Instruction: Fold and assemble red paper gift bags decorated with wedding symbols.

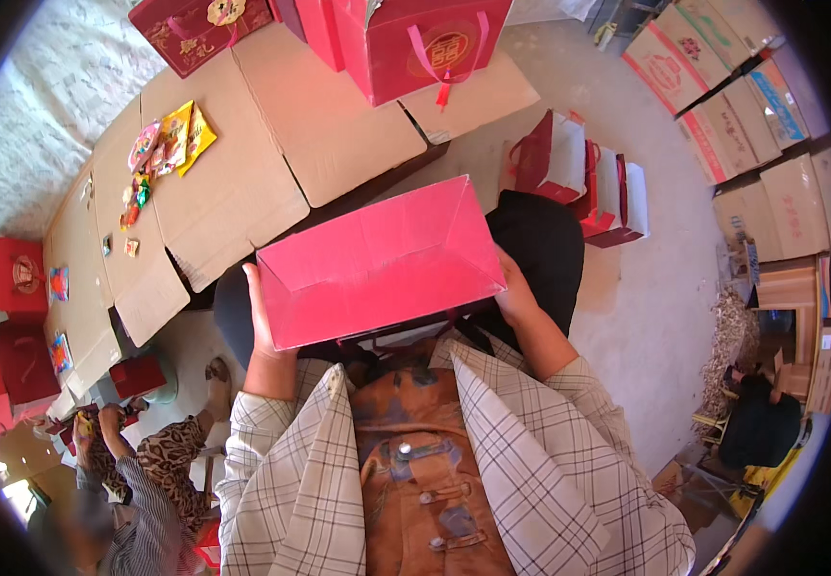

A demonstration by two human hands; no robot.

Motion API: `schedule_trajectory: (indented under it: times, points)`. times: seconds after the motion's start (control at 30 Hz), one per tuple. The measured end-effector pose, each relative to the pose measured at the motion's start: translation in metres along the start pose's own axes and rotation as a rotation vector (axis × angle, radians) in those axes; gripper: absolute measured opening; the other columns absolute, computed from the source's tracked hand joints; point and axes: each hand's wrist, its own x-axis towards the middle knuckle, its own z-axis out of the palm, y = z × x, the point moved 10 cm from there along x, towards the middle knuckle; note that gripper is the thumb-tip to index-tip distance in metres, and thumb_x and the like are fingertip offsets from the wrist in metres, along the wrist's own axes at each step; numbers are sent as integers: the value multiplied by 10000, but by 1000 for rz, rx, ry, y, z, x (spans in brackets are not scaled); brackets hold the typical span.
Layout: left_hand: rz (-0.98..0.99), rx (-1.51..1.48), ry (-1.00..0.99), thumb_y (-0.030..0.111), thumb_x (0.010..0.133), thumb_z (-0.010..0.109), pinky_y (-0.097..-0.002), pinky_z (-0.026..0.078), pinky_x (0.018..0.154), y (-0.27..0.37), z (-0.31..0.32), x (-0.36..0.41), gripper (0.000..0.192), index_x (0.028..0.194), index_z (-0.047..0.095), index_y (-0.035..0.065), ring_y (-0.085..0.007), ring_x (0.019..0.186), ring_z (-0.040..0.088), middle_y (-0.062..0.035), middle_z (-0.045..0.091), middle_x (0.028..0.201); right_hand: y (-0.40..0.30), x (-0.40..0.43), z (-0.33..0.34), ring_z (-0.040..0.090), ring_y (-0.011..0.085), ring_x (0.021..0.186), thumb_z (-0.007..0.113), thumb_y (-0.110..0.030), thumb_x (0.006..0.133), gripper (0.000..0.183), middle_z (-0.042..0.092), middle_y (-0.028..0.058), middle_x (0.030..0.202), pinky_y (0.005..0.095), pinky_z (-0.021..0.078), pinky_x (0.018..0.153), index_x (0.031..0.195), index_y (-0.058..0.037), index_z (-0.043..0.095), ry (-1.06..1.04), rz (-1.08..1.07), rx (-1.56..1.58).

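A red paper gift bag point(379, 266) is held over my lap with its folded, glued base turned up toward me. My left hand point(264, 320) presses flat along the bag's left end, thumb pointing up. At the opposite end my right hand point(517, 289) grips the lower right corner, and its fingers are partly hidden behind the paper. Beneath the bag my dark-trousered knees point(541, 245) show at both sides. The bag's mouth and handles face away and cannot be made out clearly.
A cardboard-covered table point(221, 165) curves ahead, holding snack packets point(174, 140), sweets point(134, 198) and red gift bags point(430, 50). More bags point(559, 162) stand on the floor at right. Cartons point(732, 122) are stacked beyond. A co-worker point(149, 489) sits at left, handling packets.
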Motion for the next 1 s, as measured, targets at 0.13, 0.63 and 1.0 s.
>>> schedule_trajectory:
  times: [0.13,0.63,1.0]
  points:
    - [95,215,92,660,1115,361,-461,399,1225,13,12,8,800,1612,412,35,-289,1447,510,-138,534,1570,-31,12,10,614,227,1301,518,-295,1154,473,667,105,1401,342,430,1151,1495,29,570,-20,-61,-110]
    - [174,440,45,707,1091,347,-477,319,1285,9,30,20,901,1684,263,35,-306,1562,373,-171,326,1726,-22,-1,40,546,232,1409,411,-565,1144,686,596,98,1532,391,384,1203,1554,-25,513,-196,192,597]
    - [274,498,-40,656,1076,433,-496,262,1303,26,65,49,869,1680,303,45,-321,1603,282,-195,300,1735,-51,12,21,561,193,1350,376,-485,1178,600,609,67,1470,366,426,1166,1570,-44,486,-73,46,507]
